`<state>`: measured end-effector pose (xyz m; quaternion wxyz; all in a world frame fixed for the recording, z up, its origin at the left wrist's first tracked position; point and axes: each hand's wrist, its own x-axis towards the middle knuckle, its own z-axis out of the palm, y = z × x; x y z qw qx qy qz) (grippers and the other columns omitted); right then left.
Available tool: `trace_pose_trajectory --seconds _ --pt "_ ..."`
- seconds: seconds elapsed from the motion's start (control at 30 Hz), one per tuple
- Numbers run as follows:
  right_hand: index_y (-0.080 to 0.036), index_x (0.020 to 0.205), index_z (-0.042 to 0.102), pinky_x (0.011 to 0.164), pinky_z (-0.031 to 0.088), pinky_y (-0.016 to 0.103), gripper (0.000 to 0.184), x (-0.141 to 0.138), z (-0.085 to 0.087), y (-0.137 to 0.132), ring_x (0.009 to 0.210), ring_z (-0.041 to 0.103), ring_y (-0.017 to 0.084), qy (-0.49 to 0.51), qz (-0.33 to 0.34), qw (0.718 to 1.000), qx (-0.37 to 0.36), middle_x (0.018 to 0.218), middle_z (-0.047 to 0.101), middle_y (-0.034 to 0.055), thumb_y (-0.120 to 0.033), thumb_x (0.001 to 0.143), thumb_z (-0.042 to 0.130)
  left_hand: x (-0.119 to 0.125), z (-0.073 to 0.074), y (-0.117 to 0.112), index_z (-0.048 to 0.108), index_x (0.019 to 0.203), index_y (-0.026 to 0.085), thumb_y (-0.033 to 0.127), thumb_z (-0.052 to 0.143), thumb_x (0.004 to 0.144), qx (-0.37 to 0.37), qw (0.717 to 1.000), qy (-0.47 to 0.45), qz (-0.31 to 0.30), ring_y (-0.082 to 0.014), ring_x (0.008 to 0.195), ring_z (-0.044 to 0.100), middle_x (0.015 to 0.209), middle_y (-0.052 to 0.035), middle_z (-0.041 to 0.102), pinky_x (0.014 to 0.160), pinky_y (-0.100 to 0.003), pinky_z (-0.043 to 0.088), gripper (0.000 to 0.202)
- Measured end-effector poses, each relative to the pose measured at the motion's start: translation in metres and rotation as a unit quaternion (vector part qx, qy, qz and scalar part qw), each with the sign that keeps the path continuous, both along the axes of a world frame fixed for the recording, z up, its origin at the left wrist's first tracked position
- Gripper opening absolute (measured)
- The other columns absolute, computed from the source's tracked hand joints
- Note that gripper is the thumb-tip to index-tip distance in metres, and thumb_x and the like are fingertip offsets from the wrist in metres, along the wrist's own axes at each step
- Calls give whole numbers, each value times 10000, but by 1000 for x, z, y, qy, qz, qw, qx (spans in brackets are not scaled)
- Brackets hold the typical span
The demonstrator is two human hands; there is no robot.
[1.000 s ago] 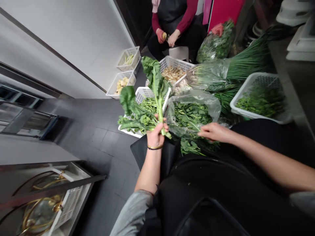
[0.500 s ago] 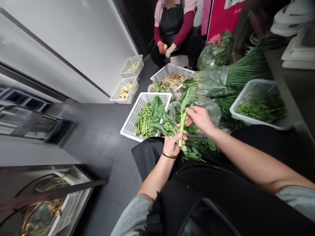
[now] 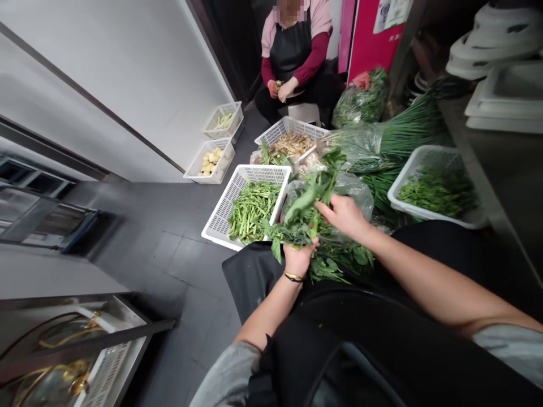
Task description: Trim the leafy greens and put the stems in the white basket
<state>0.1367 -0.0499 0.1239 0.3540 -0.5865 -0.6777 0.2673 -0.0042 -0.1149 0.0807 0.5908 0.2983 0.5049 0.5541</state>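
My left hand [image 3: 299, 256], with a gold bangle at the wrist, is closed around the stems of a bunch of leafy greens [image 3: 303, 217] held above my lap. My right hand [image 3: 344, 216] pinches a leaf or stalk at the top of that bunch. Just behind them lies a clear plastic bag of loose greens [image 3: 354, 195]. To the left on the floor, a white basket [image 3: 220, 217] holds trimmed green stalks [image 3: 252, 209].
A seated person [image 3: 294, 56] in a black apron works at the back, behind a basket of pale roots [image 3: 292, 141]. Two small baskets [image 3: 212, 161] line the left wall. Bundled chives [image 3: 407, 130], a basket of greens [image 3: 436, 189] and a metal counter fill the right. A metal cart [image 3: 85, 345] stands front left.
My left hand has lowered the bunch from high over the white basket to my lap. My right hand has come off the bag and taken hold of the bunch's top.
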Motion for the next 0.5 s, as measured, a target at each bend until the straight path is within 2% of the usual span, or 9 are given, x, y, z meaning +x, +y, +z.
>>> trace_pose_trajectory --seconds 0.07,0.13,0.17,0.27,0.33,0.37,0.4,0.43,0.5 --pt "-196 631 562 557 439 299 287 -4 -8 -23 589 586 185 74 63 995 13 619 618 52 -445 773 551 3 1 3 656 899 149 240 793 542 4 1000 -24 15 -101 489 536 657 -2 636 469 -235 422 394" --pt "-203 668 577 522 456 284 293 0 -14 -38 538 578 161 173 114 977 -57 604 621 30 -477 770 564 1 3 5 634 956 133 271 793 544 -1 998 -69 -10 -90 480 533 683 -15 641 452 -220 412 463" --pt "-202 672 572 492 454 275 310 5 -16 -40 496 560 147 226 108 963 -104 569 604 17 -497 767 570 -2 5 5 622 983 136 285 795 542 -5 995 -94 -37 -89 489 538 717 -28 651 449 -215 411 497" --pt "-193 692 543 406 415 258 354 22 -13 -24 407 499 119 366 65 903 -216 510 548 -16 -534 699 641 -10 8 3 584 1050 167 332 793 547 -22 978 -168 -124 -88 505 544 803 -56 670 425 -206 403 569" --pt "-189 739 545 376 380 249 387 30 -5 -7 383 469 105 419 102 870 -239 535 545 -28 -542 650 676 -14 7 0 582 1014 167 360 783 555 -35 968 -194 -155 -84 476 526 779 -55 665 403 -207 395 537" --pt "-186 724 542 374 367 245 386 30 -2 -1 371 451 97 420 124 867 -236 528 534 -31 -549 664 659 -15 6 -2 585 972 157 373 777 558 -45 964 -198 -171 -85 462 522 760 -58 662 394 -210 394 505" --pt "-182 677 534 382 359 243 380 29 0 4 360 431 88 400 140 878 -223 503 514 -30 -551 702 622 -14 4 -3 588 933 147 388 772 563 -55 961 -196 -185 -89 453 523 746 -63 660 388 -214 396 479" --pt "-179 612 517 393 357 244 392 26 2 6 349 409 81 359 144 900 -201 466 488 -26 -542 745 579 -13 2 -3 590 902 138 403 768 568 -63 960 -190 -195 -94 450 528 739 -67 659 386 -217 399 462" --pt "-183 498 470 429 372 254 444 16 -2 2 354 406 89 216 114 963 -117 401 443 -8 -502 803 520 -10 0 -2 601 852 121 412 765 581 -67 966 -166 -188 -100 456 542 723 -71 655 392 -219 407 431"
